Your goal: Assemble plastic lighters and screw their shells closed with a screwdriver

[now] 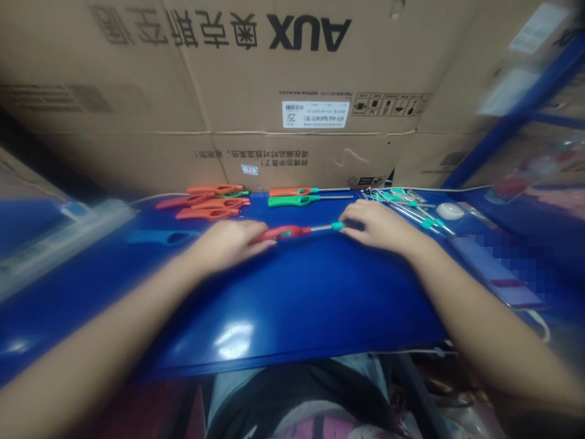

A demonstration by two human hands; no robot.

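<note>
My left hand (231, 244) is closed around the back of a red long-neck lighter handle (286, 232), which lies level above the table. A thin metal rod runs from the handle's front to a teal collar (337, 225). At that collar my right hand (377, 224) is pinched; the part inside its fingers is hidden. Behind my hands lie an orange lighter (292, 192) and a green lighter (292, 201), both with metal tubes. Several orange and red handles (208, 213) are grouped behind my left hand. Metal tubes with teal collars (411, 210) are piled beyond my right hand.
A large cardboard box (247, 79) walls off the back of the blue table (292, 299). A blue handle (164, 236) and a pale power strip (68, 238) are on the left. To the right are a white round object (450, 211) and a phone-like slab (493, 271).
</note>
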